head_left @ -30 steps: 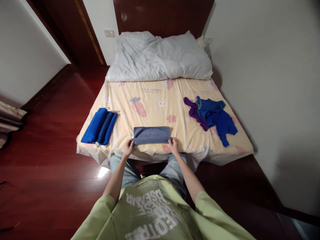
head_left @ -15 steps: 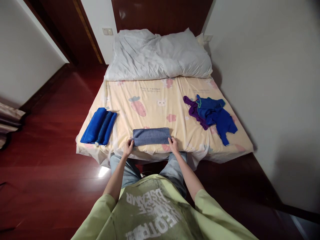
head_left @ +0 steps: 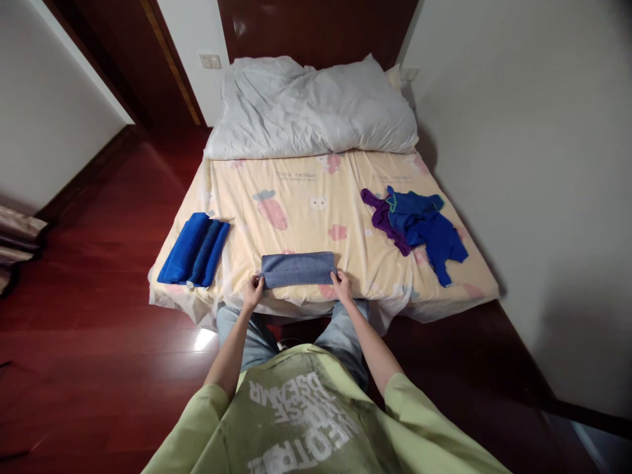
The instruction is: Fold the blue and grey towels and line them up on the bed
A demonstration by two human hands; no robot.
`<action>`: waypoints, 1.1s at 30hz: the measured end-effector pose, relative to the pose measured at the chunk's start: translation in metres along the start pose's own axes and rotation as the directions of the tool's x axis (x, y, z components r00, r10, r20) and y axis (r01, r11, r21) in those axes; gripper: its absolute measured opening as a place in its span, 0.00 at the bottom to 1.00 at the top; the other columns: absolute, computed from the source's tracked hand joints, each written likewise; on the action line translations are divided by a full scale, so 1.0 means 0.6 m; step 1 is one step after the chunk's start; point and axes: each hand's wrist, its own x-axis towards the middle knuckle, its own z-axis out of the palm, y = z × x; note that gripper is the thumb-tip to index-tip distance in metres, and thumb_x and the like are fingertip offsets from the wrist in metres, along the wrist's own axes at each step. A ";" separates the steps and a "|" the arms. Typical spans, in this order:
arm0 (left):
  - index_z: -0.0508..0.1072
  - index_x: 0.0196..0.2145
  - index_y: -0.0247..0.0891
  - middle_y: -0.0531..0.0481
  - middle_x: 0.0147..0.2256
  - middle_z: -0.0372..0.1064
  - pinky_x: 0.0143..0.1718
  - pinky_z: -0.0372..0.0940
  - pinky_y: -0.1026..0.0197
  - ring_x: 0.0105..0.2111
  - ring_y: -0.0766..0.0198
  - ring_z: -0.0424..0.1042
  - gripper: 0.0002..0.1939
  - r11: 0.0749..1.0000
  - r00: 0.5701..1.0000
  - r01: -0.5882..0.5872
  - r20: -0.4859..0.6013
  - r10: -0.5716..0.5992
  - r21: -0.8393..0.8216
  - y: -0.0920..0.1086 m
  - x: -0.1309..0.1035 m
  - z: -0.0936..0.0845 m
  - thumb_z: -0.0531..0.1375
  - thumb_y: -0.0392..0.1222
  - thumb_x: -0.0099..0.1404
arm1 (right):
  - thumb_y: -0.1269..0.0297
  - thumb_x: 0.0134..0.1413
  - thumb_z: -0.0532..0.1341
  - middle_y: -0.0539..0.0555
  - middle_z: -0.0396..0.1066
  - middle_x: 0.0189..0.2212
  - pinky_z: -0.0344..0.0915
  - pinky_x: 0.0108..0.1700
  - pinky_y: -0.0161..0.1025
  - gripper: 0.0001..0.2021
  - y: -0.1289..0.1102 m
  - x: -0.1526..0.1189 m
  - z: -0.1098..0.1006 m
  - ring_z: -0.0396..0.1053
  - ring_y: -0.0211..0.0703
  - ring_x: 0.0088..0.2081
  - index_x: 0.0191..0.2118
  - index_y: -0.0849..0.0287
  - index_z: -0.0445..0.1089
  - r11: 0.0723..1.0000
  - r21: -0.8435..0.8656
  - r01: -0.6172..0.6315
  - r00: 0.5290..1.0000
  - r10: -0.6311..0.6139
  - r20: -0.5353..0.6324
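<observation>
A grey-blue towel (head_left: 298,269), folded into a long narrow strip, lies near the front edge of the bed. My left hand (head_left: 253,291) pinches its lower left corner, and my right hand (head_left: 342,287) pinches the lower right one. To the left rests a row of folded bright blue cloths (head_left: 194,250), lying side by side. Over on the right is a loose, crumpled heap of blue garments (head_left: 427,230), with a purple cloth (head_left: 388,220) partly beneath it.
The bed has a cream patterned sheet (head_left: 291,191). A white quilt or pillow pile (head_left: 316,108) lies at its head, against a dark wooden headboard (head_left: 316,29). A pale wall (head_left: 538,164) runs along the right; red wooden floor (head_left: 108,263) lies on the left.
Almost nothing differs. Both hands keep their hold on the folded towel's corners, and the whole view has shifted very slightly.
</observation>
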 end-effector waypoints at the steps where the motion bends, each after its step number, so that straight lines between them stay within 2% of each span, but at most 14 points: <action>1: 0.72 0.35 0.40 0.52 0.21 0.67 0.26 0.60 0.60 0.24 0.60 0.68 0.17 1.000 1.000 0.010 -0.007 -0.011 -0.012 0.001 0.000 0.001 0.56 0.56 0.66 | 0.32 0.56 0.53 0.59 0.75 0.29 0.70 0.39 0.44 0.27 0.003 0.000 0.002 0.73 0.52 0.34 0.32 0.54 0.67 1.000 0.005 -0.011 1.000 0.011 -0.015; 5: 0.71 0.38 0.40 0.51 0.23 0.71 0.27 0.61 0.60 0.25 0.60 0.71 0.16 0.999 0.999 0.033 -0.018 -0.033 -0.041 0.002 -0.002 0.003 0.58 0.56 0.66 | 0.34 0.54 0.56 0.60 0.76 0.32 0.71 0.40 0.45 0.29 0.019 0.003 0.010 0.74 0.52 0.35 0.41 0.58 0.71 0.999 0.018 -0.028 0.997 0.029 -0.070; 12: 0.70 0.40 0.40 0.53 0.24 0.70 0.29 0.64 0.59 0.26 0.59 0.72 0.13 1.000 0.999 0.025 -0.025 -0.025 -0.013 -0.007 -0.002 0.008 0.58 0.53 0.67 | 0.39 0.57 0.57 0.56 0.73 0.30 0.72 0.39 0.43 0.26 0.023 0.006 0.008 0.72 0.49 0.32 0.46 0.58 0.68 1.000 -0.017 0.016 0.998 -0.017 -0.059; 15: 0.71 0.42 0.41 0.48 0.31 0.73 0.38 0.70 0.54 0.34 0.55 0.75 0.12 0.996 0.991 -0.074 -0.112 0.079 0.048 -0.013 -0.002 0.012 0.60 0.50 0.66 | 0.49 0.62 0.58 0.63 0.76 0.41 0.72 0.47 0.48 0.20 0.011 -0.003 -0.002 0.74 0.52 0.41 0.49 0.59 0.70 0.979 -0.154 0.134 0.985 -0.149 -0.091; 17: 0.72 0.43 0.41 0.40 0.42 0.75 0.49 0.70 0.49 0.45 0.51 0.75 0.10 0.969 0.962 -0.214 -0.145 0.231 0.127 -0.015 -0.002 0.014 0.60 0.46 0.66 | 0.59 0.65 0.56 0.65 0.75 0.51 0.69 0.57 0.53 0.14 0.003 -0.009 -0.012 0.73 0.55 0.51 0.49 0.58 0.73 0.920 -0.247 0.304 0.950 -0.312 0.005; 18: 0.73 0.43 0.41 0.38 0.46 0.74 0.53 0.69 0.47 0.49 0.50 0.74 0.08 0.942 0.944 -0.297 -0.100 0.315 0.157 -0.014 -0.001 0.014 0.59 0.44 0.67 | 0.64 0.65 0.54 0.64 0.74 0.54 0.66 0.61 0.54 0.14 0.000 -0.012 -0.016 0.71 0.55 0.55 0.48 0.57 0.75 0.880 -0.262 0.396 0.918 -0.386 0.093; 20: 0.75 0.44 0.41 0.39 0.51 0.74 0.58 0.68 0.45 0.55 0.51 0.72 0.11 0.885 0.901 -0.434 0.073 0.428 0.169 -0.012 -0.001 0.013 0.53 0.40 0.71 | 0.71 0.64 0.51 0.60 0.74 0.56 0.63 0.65 0.54 0.18 -0.004 -0.015 -0.025 0.69 0.53 0.59 0.49 0.56 0.77 0.818 -0.234 0.526 0.846 -0.474 0.243; 22: 0.75 0.49 0.42 0.42 0.54 0.74 0.61 0.66 0.45 0.58 0.53 0.71 0.16 0.855 0.866 -0.491 0.201 0.458 0.168 -0.010 -0.003 0.010 0.49 0.37 0.72 | 0.74 0.63 0.50 0.59 0.73 0.59 0.63 0.67 0.54 0.22 -0.005 -0.017 -0.032 0.68 0.51 0.62 0.54 0.57 0.77 0.795 -0.194 0.575 0.808 -0.512 0.293; 23: 0.74 0.53 0.42 0.42 0.56 0.73 0.64 0.64 0.45 0.61 0.53 0.69 0.18 0.848 0.860 -0.499 0.225 0.459 0.178 -0.010 -0.005 0.008 0.48 0.37 0.72 | 0.74 0.62 0.51 0.59 0.72 0.61 0.62 0.68 0.55 0.23 -0.003 -0.018 -0.035 0.66 0.51 0.64 0.56 0.58 0.75 0.791 -0.181 0.584 0.799 -0.523 0.295; 26: 0.67 0.64 0.40 0.41 0.65 0.66 0.69 0.58 0.44 0.68 0.52 0.61 0.24 0.826 0.841 -0.527 0.264 0.473 0.200 -0.013 -0.012 0.003 0.53 0.41 0.71 | 0.74 0.59 0.54 0.59 0.67 0.65 0.60 0.70 0.56 0.26 0.002 -0.021 -0.040 0.62 0.52 0.68 0.62 0.59 0.71 0.779 -0.151 0.608 0.778 -0.548 0.308; 28: 0.63 0.67 0.39 0.40 0.67 0.61 0.70 0.56 0.44 0.70 0.50 0.58 0.30 0.818 0.826 -0.542 0.300 0.477 0.192 -0.018 -0.014 0.002 0.57 0.43 0.69 | 0.74 0.58 0.56 0.58 0.66 0.66 0.59 0.71 0.56 0.28 0.004 -0.021 -0.039 0.61 0.52 0.68 0.63 0.59 0.70 0.781 -0.146 0.607 0.779 -0.547 0.307; 30: 0.62 0.67 0.39 0.40 0.68 0.61 0.70 0.58 0.43 0.70 0.49 0.57 0.33 0.837 0.838 -0.516 0.309 0.449 0.181 -0.023 -0.012 0.005 0.58 0.40 0.65 | 0.75 0.57 0.55 0.58 0.67 0.65 0.60 0.71 0.56 0.28 0.005 -0.019 -0.035 0.62 0.51 0.68 0.62 0.59 0.71 0.797 -0.146 0.586 0.795 -0.532 0.292; 33: 0.66 0.65 0.39 0.41 0.65 0.65 0.68 0.60 0.41 0.68 0.49 0.60 0.34 0.895 0.887 -0.424 0.261 0.379 0.140 -0.026 -0.004 0.011 0.56 0.34 0.60 | 0.78 0.55 0.53 0.59 0.70 0.63 0.62 0.70 0.55 0.28 0.003 -0.011 -0.027 0.64 0.51 0.66 0.60 0.59 0.72 0.827 -0.134 0.546 0.823 -0.499 0.271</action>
